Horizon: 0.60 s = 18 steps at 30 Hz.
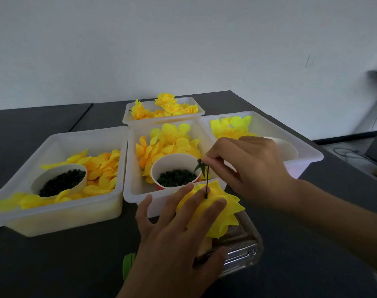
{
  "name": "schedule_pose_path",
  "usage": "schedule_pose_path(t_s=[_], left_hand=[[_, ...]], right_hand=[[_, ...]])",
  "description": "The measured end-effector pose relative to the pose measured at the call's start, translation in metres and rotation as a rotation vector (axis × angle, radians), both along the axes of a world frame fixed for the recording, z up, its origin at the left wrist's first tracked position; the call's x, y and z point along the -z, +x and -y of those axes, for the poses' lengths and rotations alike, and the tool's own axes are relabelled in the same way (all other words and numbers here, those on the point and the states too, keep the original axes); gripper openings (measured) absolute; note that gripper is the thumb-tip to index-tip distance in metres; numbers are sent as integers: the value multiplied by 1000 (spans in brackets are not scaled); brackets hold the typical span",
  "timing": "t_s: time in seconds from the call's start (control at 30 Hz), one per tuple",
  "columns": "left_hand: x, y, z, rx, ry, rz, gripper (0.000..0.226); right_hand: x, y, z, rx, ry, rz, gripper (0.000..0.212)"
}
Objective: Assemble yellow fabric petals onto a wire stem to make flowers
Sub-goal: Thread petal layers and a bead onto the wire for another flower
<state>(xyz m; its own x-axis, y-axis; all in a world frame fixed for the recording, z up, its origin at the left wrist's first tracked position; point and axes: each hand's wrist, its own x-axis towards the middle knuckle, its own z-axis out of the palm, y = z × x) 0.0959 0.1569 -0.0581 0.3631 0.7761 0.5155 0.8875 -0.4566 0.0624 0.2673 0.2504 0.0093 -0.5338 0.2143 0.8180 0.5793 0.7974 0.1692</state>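
The right hand [247,168] is pinching the top of a thin dark wire stem [207,183] standing upright near the middle of the dark desk [54,265]. The left hand [179,237] is lying with straight, spread fingers, pressing on a stack of yellow fabric petals [224,214] that the stem is piercing, over a clear plastic container [243,250]. Just beyond is sitting a white bin [131,190] holding loose petals and a cup of dark rings [174,177].

A dark wire stem [207,181] stands upright through stacked yellow fabric petals [217,214].
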Motion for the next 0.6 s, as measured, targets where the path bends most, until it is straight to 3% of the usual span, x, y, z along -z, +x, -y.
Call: schedule_pose_path(t_s=[0.6], left_hand=[[0,-1,1,-7,-33,33,59]], right_hand=[[12,19,-5,-63,114,122,22]])
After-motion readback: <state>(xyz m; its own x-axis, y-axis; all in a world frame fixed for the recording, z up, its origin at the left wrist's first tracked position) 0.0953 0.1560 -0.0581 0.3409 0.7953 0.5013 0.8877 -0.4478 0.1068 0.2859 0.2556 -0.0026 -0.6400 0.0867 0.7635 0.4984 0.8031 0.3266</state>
